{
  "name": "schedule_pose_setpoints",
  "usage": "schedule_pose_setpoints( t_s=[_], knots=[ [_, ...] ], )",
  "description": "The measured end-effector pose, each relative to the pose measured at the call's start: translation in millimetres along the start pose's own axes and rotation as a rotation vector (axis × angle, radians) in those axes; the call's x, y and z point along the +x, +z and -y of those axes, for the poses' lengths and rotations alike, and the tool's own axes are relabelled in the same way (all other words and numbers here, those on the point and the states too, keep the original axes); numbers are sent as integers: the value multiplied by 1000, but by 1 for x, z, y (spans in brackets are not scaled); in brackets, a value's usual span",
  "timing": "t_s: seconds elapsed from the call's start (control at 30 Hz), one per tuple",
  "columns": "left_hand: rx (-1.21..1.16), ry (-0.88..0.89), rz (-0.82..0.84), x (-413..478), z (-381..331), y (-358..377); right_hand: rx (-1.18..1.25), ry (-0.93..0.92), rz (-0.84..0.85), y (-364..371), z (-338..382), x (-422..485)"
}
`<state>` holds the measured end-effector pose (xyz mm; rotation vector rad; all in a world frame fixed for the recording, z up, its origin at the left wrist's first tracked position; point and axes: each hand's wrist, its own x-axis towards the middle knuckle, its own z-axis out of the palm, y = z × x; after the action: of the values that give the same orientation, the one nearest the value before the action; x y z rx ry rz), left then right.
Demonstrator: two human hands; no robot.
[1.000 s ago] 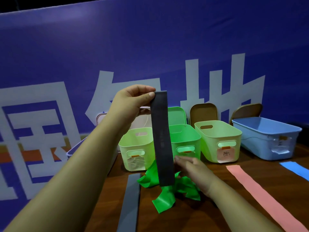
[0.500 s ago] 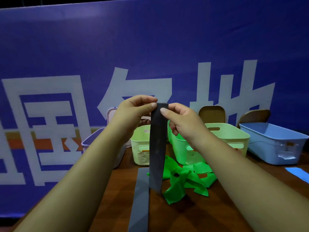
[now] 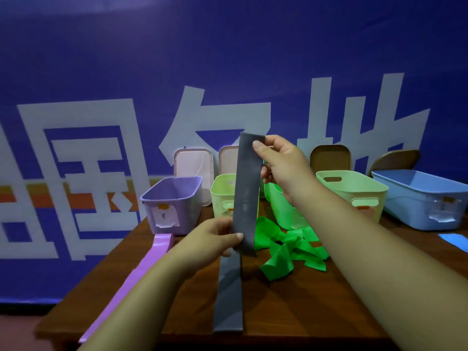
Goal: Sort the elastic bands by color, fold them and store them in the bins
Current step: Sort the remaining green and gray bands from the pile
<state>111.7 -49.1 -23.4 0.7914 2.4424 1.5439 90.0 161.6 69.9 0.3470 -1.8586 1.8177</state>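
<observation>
A folded grey band (image 3: 247, 193) hangs upright in the air above the table. My right hand (image 3: 281, 163) pinches its top end. My left hand (image 3: 215, 239) pinches its bottom end between thumb and fingers. A second grey band (image 3: 229, 297) lies flat on the brown table (image 3: 291, 307) below it. Beside that sits a crumpled heap of green bands (image 3: 286, 247). At the left a purple band (image 3: 131, 279) lies stretched out. A blue band (image 3: 455, 241) shows at the right edge.
Along the table's back stand a purple bin (image 3: 172, 203), a light green bin (image 3: 224, 196), a bright green bin (image 3: 281, 211), another pale green bin (image 3: 354, 191) and a blue bin (image 3: 420, 198). Lids (image 3: 193, 165) lean on the blue banner behind.
My left hand has let go of the band's top and dropped to grip its bottom end. My right hand now holds the top alone. The view has shifted, showing the purple bin and purple band.
</observation>
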Motion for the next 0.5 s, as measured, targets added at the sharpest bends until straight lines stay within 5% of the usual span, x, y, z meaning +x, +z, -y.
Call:
schedule_pose_setpoints(
  t_s=[0.23,0.5],
  knots=[
    [-95,-136,19,-48,15,7,-98,174,-117,4,-52,5],
    [-293,-380,-46,-80,34,20,-369,309,-43,34,-125,-8]
  ],
)
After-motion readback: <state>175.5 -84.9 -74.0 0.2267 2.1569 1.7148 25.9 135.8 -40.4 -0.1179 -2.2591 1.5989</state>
